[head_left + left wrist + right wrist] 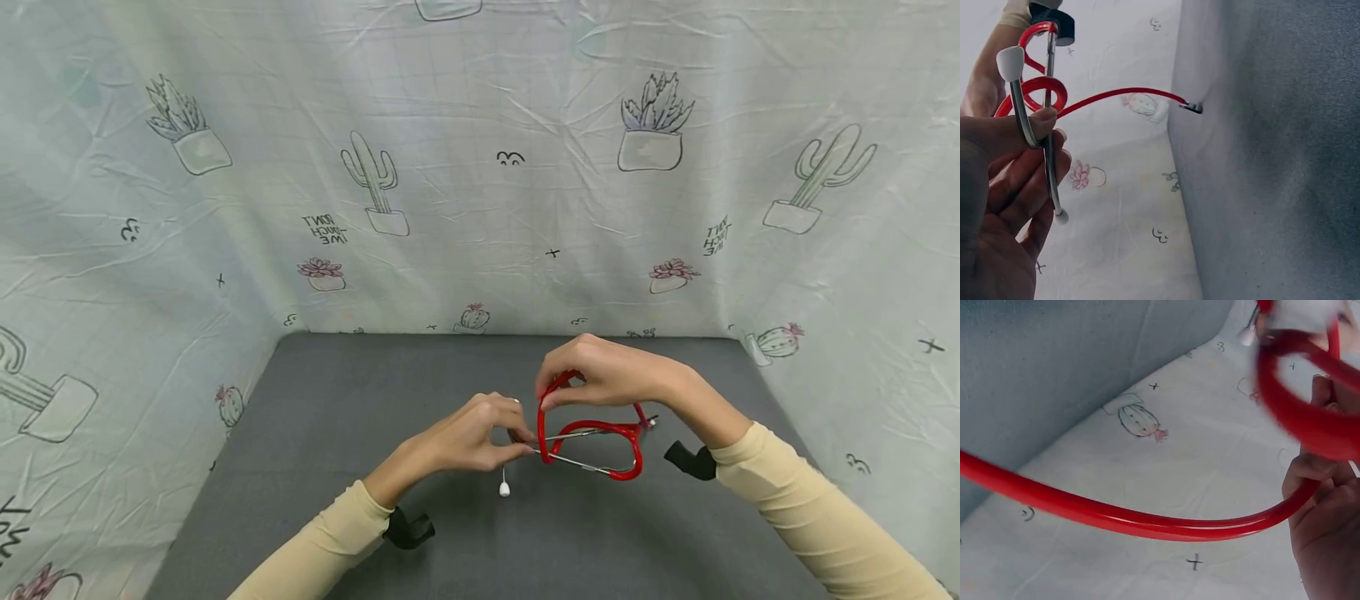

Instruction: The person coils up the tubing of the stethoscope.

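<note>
A stethoscope with red tubing (639,454) is held in the air by both hands, over the grey surface. My left hand (480,433) pinches its metal ear tubes (1049,156) between thumb and fingers. One white eartip (504,490) hangs below that hand in the head view; in the left wrist view, a white eartip (1010,64) points up beside the thumb. Higher and to the right, my right hand (611,371) grips a loop of the red tubing (1210,530). At the tubing's far end, the small metal chest piece (1191,107) dangles close over the grey surface.
Dark grey fabric (360,392) covers the tabletop under the hands. A pale cloth (465,217) printed with cacti and potted plants rises behind and along both sides. Black straps (408,529) stick out at both wrists.
</note>
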Available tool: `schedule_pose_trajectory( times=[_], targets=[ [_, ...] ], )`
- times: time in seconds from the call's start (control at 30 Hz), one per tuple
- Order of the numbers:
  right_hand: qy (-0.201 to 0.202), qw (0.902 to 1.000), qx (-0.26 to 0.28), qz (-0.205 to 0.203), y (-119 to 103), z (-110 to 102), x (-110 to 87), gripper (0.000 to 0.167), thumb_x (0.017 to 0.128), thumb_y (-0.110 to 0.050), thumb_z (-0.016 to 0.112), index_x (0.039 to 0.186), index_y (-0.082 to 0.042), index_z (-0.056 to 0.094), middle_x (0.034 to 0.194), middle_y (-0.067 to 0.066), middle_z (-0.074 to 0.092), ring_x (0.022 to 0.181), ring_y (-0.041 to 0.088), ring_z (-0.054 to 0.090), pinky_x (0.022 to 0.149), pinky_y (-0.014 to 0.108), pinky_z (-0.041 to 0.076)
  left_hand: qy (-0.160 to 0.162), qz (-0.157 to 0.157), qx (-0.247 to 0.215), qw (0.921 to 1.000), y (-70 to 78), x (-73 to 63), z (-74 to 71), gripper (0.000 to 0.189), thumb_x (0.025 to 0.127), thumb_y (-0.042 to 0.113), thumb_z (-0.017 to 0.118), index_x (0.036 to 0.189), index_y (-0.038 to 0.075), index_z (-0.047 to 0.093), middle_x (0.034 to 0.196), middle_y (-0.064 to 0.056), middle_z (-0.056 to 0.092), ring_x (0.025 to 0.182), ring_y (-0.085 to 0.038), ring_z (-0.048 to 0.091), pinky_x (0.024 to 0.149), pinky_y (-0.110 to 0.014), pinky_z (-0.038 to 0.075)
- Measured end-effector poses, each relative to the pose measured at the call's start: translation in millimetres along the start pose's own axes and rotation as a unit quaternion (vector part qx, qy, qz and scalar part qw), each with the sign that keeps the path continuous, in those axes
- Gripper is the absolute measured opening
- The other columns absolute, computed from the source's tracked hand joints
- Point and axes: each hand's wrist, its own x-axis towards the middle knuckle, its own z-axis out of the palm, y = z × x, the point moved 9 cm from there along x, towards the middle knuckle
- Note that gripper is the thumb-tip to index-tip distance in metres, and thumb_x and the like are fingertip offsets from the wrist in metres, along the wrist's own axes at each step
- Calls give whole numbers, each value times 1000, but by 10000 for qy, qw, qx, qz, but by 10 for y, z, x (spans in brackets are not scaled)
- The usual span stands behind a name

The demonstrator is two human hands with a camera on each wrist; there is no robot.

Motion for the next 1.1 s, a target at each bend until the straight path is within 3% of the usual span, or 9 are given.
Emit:
schedule_pose_trajectory(
  times=[0.17,0.63,0.97,1.1],
  targets=[
    [69,9991,416,83,132,1,-26,6,100,-26,80,105,-23,80,95,-11,77,76,0,58,65,19,49,235,259,-47,9994,83,11,-37,6,90,10,89,93,12,85,88,4,77,84,-1,71,84,-19,49],
    [321,9796,1861,694,567,225,-248,11,102,-14,76,112,-12,80,104,7,81,84,8,71,80,27,64,644,655,-159,9956,170,-42,-67,9,89,7,90,96,9,85,88,3,80,80,-4,69,81,-20,53],
    [718,9722,2017,947,715,397,-388,11,102,-15,77,112,-14,80,108,12,81,96,10,76,92,28,65,788,659,-284,9943,171,-71,-64,11,88,5,90,97,8,85,92,1,83,85,-8,73,86,-20,57],
    [868,9723,2002,838,716,437,-416,12,102,-11,76,113,-13,80,108,13,82,95,10,76,90,29,65,842,637,-343,9938,168,-86,-72,11,87,4,90,97,6,85,93,-1,83,87,-9,75,92,-25,61]
  ],
)
